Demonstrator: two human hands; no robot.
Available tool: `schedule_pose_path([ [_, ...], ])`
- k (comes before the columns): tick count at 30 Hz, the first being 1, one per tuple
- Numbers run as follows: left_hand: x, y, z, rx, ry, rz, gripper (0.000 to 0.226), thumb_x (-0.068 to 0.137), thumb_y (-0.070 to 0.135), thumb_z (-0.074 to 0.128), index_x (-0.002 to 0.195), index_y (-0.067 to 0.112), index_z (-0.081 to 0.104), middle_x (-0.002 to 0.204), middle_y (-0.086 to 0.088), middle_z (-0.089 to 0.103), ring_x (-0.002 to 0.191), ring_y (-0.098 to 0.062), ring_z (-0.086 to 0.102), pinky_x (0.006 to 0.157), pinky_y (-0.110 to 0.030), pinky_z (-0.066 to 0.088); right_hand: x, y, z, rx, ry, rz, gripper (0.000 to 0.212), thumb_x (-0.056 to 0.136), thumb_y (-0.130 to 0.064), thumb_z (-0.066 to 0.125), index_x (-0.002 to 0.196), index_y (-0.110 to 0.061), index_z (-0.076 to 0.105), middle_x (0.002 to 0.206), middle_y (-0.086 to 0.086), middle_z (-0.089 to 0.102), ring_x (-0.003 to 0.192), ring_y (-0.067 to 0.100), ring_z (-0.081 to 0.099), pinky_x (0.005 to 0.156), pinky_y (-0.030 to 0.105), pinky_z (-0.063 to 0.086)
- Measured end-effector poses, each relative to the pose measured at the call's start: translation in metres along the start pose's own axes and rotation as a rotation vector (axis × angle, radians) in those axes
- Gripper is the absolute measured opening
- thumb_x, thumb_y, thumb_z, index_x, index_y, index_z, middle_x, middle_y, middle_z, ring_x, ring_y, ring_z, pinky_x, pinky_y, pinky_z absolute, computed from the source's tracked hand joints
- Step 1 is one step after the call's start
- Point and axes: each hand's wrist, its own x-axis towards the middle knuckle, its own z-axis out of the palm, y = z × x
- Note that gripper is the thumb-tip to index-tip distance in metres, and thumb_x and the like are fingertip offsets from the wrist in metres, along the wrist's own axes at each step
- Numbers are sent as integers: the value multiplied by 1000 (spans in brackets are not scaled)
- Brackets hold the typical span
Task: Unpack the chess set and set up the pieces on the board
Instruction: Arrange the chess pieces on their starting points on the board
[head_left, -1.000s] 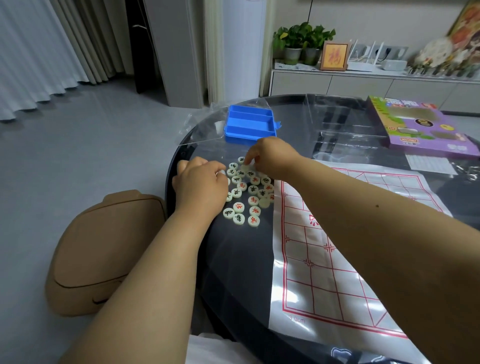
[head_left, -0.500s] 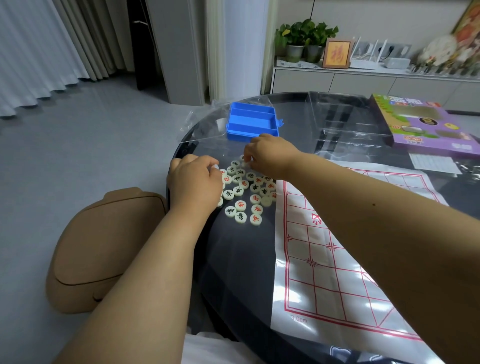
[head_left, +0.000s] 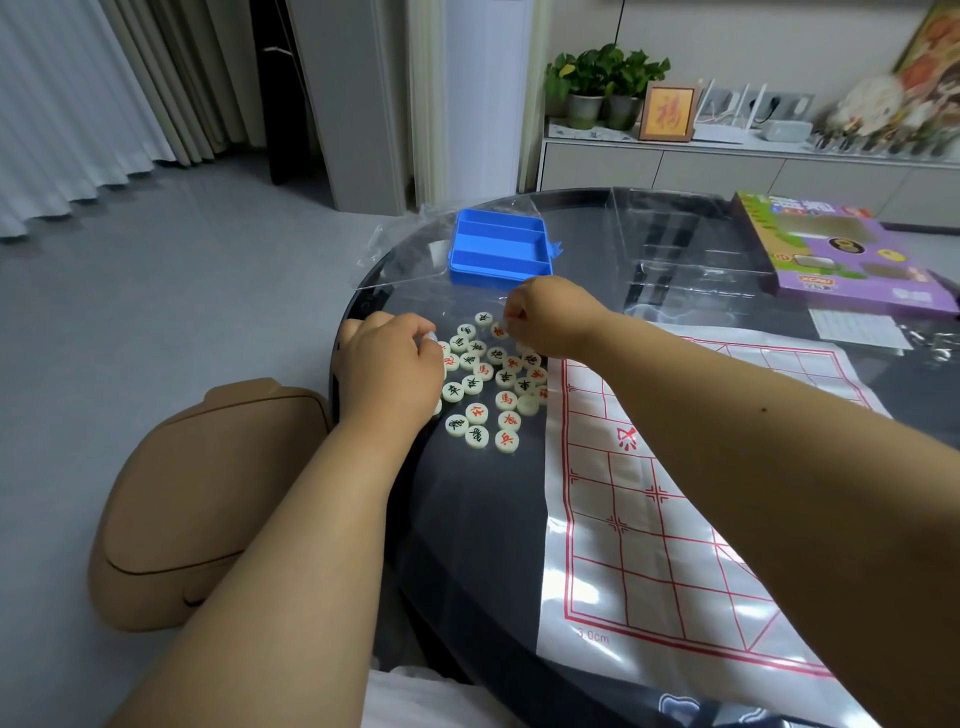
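Note:
Several pale round chess pieces (head_left: 483, 387), marked in red or black, lie in a loose heap on the dark round table (head_left: 467, 519), just left of the white paper board with red grid lines (head_left: 649, 519). My left hand (head_left: 387, 364) sits at the heap's left edge with curled fingers, and a pale piece (head_left: 430, 338) shows at its fingertips. My right hand (head_left: 550, 312) reaches across to the heap's far side and pinches a red-marked piece (head_left: 500, 330) with its fingertips. Both hands cover some pieces.
A blue plastic tray (head_left: 498, 249) stands beyond the heap, on a clear plastic sheet (head_left: 675, 234). A purple game box (head_left: 841, 254) and a small paper slip (head_left: 857, 330) lie at the far right. A tan seat (head_left: 197, 499) stands left of the table.
My left hand has slid left and away, to the heap's left edge. My right hand stays at the far side, its fingertips closing on a piece. A few pieces have shifted.

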Motion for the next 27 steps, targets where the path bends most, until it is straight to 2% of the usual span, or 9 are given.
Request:
schedule_pose_path([
  [4, 0, 0, 0, -3, 6, 4, 26, 94, 24, 48, 109, 22, 69, 111, -2, 62, 112, -26, 41, 93, -37, 39, -1, -4, -1, 35, -63, 18, 23, 93, -17, 46, 88, -5, 65, 83, 9, 58, 75, 20, 52, 66, 29, 43],
  [6, 0, 0, 0, -3, 6, 7, 26, 94, 24, 49, 109, 22, 69, 111, -2, 63, 112, -26, 42, 93, -37, 39, -2, -5, 0, 39, -69, 25, 23, 92, -16, 45, 91, -6, 66, 86, 10, 60, 76, 19, 52, 66, 28, 43],
  [9, -1, -1, -1, -8, 3, 8, 26, 94, 24, 48, 109, 21, 69, 110, -2, 63, 112, -25, 42, 93, -37, 40, -4, -2, -2, 32, 29, 25, 22, 92, -17, 48, 96, -9, 68, 93, 9, 66, 85, 23, 60, 75, 34, 52],
  [12, -1, -2, -1, -15, 11, 14, 25, 93, 23, 49, 107, 21, 70, 109, -3, 63, 111, -26, 42, 92, -35, 39, -6, 6, -9, 43, 87, 75, 20, 90, -16, 52, 97, -9, 70, 94, 9, 68, 86, 25, 63, 79, 39, 55],
  [16, -1, -2, -1, -12, 4, 10, 24, 92, 24, 49, 105, 21, 70, 107, -1, 63, 111, -26, 43, 93, -38, 41, -11, 12, -19, 1, -18, 106, 17, 87, -17, 60, 96, -9, 73, 97, 10, 70, 92, 28, 64, 85, 42, 54],
  [20, -1, -1, -1, -12, 5, 16, 24, 92, 24, 50, 104, 21, 70, 107, -2, 64, 111, -27, 43, 94, -39, 41, -16, 8, -20, 3, -110, 103, 23, 85, -27, 68, 103, -13, 72, 98, 4, 71, 93, 22, 64, 88, 40, 53],
  [23, -1, -2, -2, -10, 6, 17, 23, 92, 24, 50, 102, 21, 70, 106, -1, 64, 111, -26, 44, 92, -39, 42, -17, 4, -17, 22, -109, 109, 26, 83, -31, 70, 102, -13, 72, 96, 5, 70, 91, 22, 64, 86, 38, 53],
  [27, -1, -4, -1, -15, 6, 19, 23, 92, 24, 50, 102, 21, 70, 104, -1, 64, 109, -26, 44, 92, -38, 41, -15, -2, -13, -75, -81, 93, 24, 85, -30, 66, 97, -10, 70, 95, 9, 69, 90, 25, 63, 84, 39, 55],
])
